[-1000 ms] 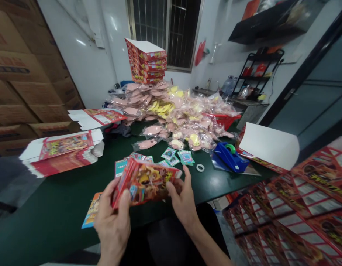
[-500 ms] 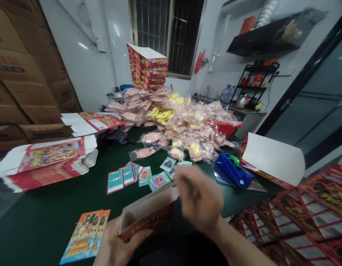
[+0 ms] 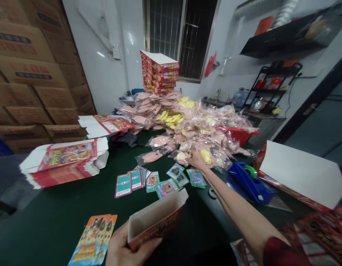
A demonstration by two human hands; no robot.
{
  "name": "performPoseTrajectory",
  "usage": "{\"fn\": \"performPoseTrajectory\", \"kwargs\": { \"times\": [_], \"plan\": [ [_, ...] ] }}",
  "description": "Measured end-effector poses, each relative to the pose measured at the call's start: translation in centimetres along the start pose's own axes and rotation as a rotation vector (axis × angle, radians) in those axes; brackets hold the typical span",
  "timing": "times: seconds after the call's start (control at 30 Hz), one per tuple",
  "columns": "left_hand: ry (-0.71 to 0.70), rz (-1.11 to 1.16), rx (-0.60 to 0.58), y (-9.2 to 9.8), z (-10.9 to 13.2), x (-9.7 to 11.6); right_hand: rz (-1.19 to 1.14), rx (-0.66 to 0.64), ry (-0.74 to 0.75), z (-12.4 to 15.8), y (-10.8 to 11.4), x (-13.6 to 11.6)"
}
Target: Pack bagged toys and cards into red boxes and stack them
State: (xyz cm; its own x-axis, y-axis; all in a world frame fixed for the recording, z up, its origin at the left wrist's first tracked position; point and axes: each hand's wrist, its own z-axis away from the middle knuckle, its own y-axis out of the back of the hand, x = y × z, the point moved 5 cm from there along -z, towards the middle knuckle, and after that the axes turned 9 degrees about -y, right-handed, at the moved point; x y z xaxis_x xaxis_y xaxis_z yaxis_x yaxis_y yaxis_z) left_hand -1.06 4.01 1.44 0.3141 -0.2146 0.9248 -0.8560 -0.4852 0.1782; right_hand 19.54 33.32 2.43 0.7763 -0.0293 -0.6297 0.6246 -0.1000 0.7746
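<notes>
My left hand (image 3: 129, 245) grips a small red cardboard box (image 3: 159, 227) at its near-left end, its open top facing up and the inside pale. With the arm stretched forward, my right hand (image 3: 197, 159) is at the near edge of a heap of clear-bagged pink and yellow flat toys (image 3: 168, 118). Its fingers touch the bags there, but they blend into the heap, so their grip is unclear. Between the box and the heap lie picture cards (image 3: 166, 188) and teal-backed cards (image 3: 123, 185). Two larger orange-and-blue cards (image 3: 90, 240) lie left of my left hand.
A blue tape dispenser (image 3: 251, 184) stands right of my forearm, beside an open red box with a white flap (image 3: 300, 173). Flattened red cartons (image 3: 62, 162) are stacked at left. Red boxes (image 3: 159, 74) tower behind the heap. Brown cartons (image 3: 35, 70) line the left wall.
My right hand has moved from beside the box forward to the bagged toys. My left hand still holds the box. The view has shifted, so the scene sits further right.
</notes>
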Motion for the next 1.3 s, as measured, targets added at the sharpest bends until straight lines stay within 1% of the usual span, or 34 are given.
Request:
{"fn": "performPoseTrajectory", "kwargs": {
  "times": [0.03, 0.1, 0.2, 0.3, 0.33, 0.4, 0.43, 0.5, 0.57, 0.63, 0.7, 0.73, 0.8, 0.9, 1.0, 1.03, 1.07, 1.2, 1.3],
  "plan": [
    [0.011, 0.012, 0.008, 0.0, -0.3, 0.0, -0.070, 0.004, 0.045, 0.2, 0.8, 0.0],
    [0.048, 0.046, -0.016, -0.2, -0.9, 0.2, -0.229, 0.029, 0.148, 0.8, 3.2, -0.3],
    [0.094, 0.104, -0.127, -0.9, -1.9, 0.8, -0.462, 0.072, 0.298, 3.0, 8.5, -1.8],
    [0.088, 0.142, -0.221, -1.5, -2.5, 1.9, -0.651, 0.038, 0.450, 7.4, 13.6, -4.2],
    [0.092, 0.153, -0.249, -1.7, -2.5, 2.2, -0.718, -0.004, 0.521, 9.4, 14.9, -5.2],
    [0.109, 0.194, -0.301, -2.2, -2.2, 2.7, -0.730, -0.047, 0.649, 13.5, 16.4, -7.1],
    [0.116, 0.226, -0.329, -2.4, -2.0, 2.9, -0.682, -0.043, 0.716, 15.4, 16.8, -7.8],
    [0.129, 0.311, -0.358, -2.7, -1.5, 3.1, -0.516, 0.008, 0.840, 18.6, 16.8, -8.8],
    [0.142, 0.383, -0.352, -2.7, -1.1, 3.0, -0.351, 0.050, 0.930, 20.6, 16.4, -8.9],
    [0.162, 0.410, -0.319, -2.4, -0.9, 2.8, -0.251, 0.074, 0.955, 21.3, 16.2, -8.4],
    [0.176, 0.403, -0.295, -2.0, -0.9, 2.6, -0.241, 0.093, 0.935, 21.6, 16.6, -7.7],
    [0.179, 0.400, -0.301, -2.0, -0.9, 2.7, -0.255, 0.104, 0.923, 21.7, 16.8, -7.4],
    [0.173, 0.411, -0.351, -2.0, -0.9, 3.0, -0.262, 0.113, 0.922, 22.0, 17.1, -7.3],
    [0.136, 0.435, -0.422, -2.3, -0.9, 3.7, -0.162, 0.165, 0.965, 22.6, 16.9, -7.8],
    [0.103, 0.387, -0.416, -2.1, -0.9, 3.8, -0.072, 0.239, 1.044, 23.3, 17.1, -8.4],
    [0.097, 0.368, -0.410, -2.0, -1.0, 3.7, -0.040, 0.227, 1.070, 23.5, 17.0, -8.6],
    [0.092, 0.357, -0.405, -2.0, -1.0, 3.6, 0.006, 0.185, 1.088, 23.6, 16.9, -8.7],
    [0.060, 0.343, -0.416, -2.1, -1.3, 3.5, 0.179, -0.072, 1.128, 23.9, 15.9, -8.9],
    [-0.001, 0.310, -0.443, -2.4, -1.4, 3.8, 0.216, -0.150, 1.109, 24.0, 15.6, -9.4]
  ]
}}
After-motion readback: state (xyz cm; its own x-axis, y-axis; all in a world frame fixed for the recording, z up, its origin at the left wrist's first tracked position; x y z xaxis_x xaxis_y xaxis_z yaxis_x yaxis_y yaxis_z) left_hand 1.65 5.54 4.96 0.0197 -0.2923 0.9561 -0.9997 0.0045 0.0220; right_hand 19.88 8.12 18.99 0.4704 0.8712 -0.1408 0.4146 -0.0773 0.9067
